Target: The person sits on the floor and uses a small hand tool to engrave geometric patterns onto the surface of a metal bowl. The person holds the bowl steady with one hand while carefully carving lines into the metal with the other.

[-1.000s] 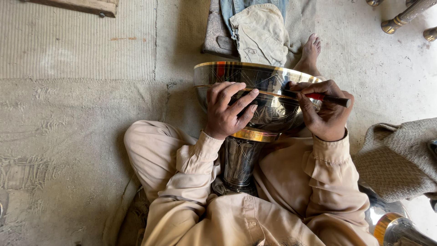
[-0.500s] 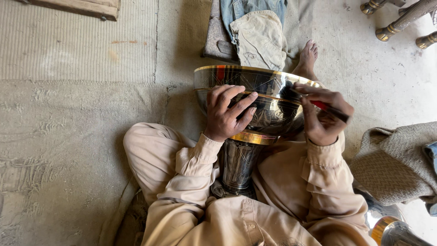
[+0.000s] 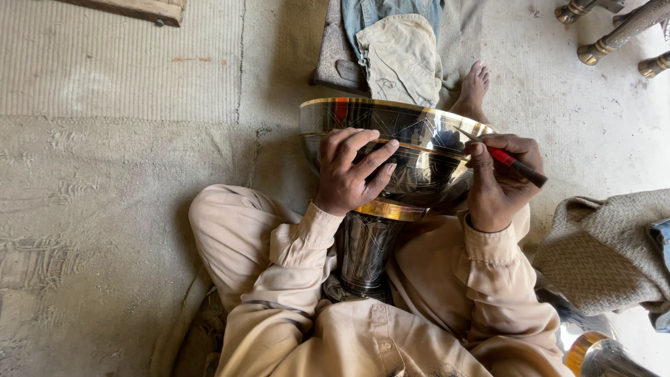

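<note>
Metal is what we are working: a large footed bowl (image 3: 401, 150) of polished, mirror-dark metal with brass-coloured bands at the rim and at the collar where the bowl meets its stem. We are cradling it in our lap, tipped over so that its long axis is running from the stem between our thighs up and away toward the floor ahead, the wide mouth facing away from us. Fine scratched lines are crossing the shiny wall and the stem.

Our left hand (image 3: 349, 171) is lying flat on the curved wall, fingers spread and pressing on the metal, steadying rather than clasping. Our right hand (image 3: 499, 181) is pinching a slim red-and-black engraving tool (image 3: 513, 164) between thumb and forefinger, closed firmly on it. The tool's shaft is slanting down to the right, its working end pointing left toward the rim band; whether the tip is touching the metal we cannot tell. So the surface being worked is lying just left of the right hand's grip, and the right hand is the nearer one to that stretch of rim.

We are sitting cross-legged in loose beige cotton on a rough concrete floor (image 3: 105, 209). Folded cloth (image 3: 401, 56) is lying beyond the bowl, and a coarse woven sack (image 3: 607, 251) is sitting to our right.
</note>
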`<action>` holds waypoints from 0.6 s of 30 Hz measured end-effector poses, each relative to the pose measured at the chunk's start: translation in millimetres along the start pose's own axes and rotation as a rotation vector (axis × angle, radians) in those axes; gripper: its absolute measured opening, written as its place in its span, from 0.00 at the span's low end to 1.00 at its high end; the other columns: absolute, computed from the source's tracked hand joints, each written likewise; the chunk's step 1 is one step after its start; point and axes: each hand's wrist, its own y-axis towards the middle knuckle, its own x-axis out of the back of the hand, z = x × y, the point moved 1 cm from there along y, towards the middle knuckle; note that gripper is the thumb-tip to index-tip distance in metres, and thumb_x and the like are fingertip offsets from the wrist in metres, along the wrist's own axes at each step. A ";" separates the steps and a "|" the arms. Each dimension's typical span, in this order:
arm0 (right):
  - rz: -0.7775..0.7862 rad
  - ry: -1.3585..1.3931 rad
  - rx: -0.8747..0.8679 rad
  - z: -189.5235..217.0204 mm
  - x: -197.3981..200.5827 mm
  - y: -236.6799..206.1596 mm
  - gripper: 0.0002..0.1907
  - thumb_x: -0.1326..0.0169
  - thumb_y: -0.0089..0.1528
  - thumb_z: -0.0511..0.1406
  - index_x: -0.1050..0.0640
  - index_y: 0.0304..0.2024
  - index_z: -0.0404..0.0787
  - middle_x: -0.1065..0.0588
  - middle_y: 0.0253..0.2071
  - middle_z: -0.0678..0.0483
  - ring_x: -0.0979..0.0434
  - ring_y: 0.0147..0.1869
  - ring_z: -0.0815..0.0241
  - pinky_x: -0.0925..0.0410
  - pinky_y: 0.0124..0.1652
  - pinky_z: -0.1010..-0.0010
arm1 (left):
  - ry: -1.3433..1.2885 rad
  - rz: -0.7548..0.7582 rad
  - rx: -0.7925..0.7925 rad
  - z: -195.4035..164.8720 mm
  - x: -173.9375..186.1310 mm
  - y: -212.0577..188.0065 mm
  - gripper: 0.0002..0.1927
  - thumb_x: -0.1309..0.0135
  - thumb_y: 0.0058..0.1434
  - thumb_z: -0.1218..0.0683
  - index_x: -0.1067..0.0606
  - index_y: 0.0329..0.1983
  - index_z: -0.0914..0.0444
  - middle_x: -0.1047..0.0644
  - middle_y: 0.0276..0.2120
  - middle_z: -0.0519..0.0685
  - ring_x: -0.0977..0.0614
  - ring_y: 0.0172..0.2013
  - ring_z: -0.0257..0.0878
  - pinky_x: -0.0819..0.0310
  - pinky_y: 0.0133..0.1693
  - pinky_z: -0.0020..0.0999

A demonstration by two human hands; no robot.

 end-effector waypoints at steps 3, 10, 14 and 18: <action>0.034 -0.025 -0.082 3.7 -5.5 -2.1 0.06 0.42 0.73 0.24 0.28 0.46 0.32 0.21 0.41 0.44 0.18 0.39 0.61 0.23 0.40 0.75 | -0.004 -0.002 0.002 -0.2 0.1 -0.7 0.18 0.38 0.67 0.47 0.21 0.60 0.51 0.28 0.56 0.46 0.30 0.58 0.45 0.34 0.62 0.46; 0.094 0.042 -0.082 0.8 -29.5 -9.3 0.08 0.43 0.71 0.23 0.30 0.42 0.33 0.21 0.39 0.47 0.18 0.39 0.63 0.22 0.42 0.74 | -0.007 0.003 0.002 0.4 -0.3 -0.9 0.18 0.38 0.67 0.48 0.21 0.60 0.51 0.28 0.56 0.46 0.30 0.58 0.45 0.34 0.62 0.45; 0.053 -0.038 -0.158 0.0 -37.2 -13.8 0.08 0.42 0.71 0.23 0.28 0.40 0.32 0.21 0.37 0.47 0.19 0.38 0.63 0.23 0.41 0.75 | -0.013 0.010 0.009 -0.2 0.5 -1.8 0.18 0.37 0.67 0.49 0.21 0.60 0.51 0.28 0.56 0.46 0.30 0.58 0.45 0.33 0.62 0.45; -0.019 0.006 -0.211 -1.8 -41.2 -11.1 0.06 0.43 0.70 0.24 0.28 0.41 0.33 0.21 0.39 0.48 0.17 0.38 0.64 0.22 0.40 0.74 | -0.012 0.007 0.011 -0.1 -0.3 -1.6 0.18 0.37 0.67 0.48 0.21 0.60 0.51 0.27 0.56 0.46 0.30 0.58 0.45 0.33 0.62 0.44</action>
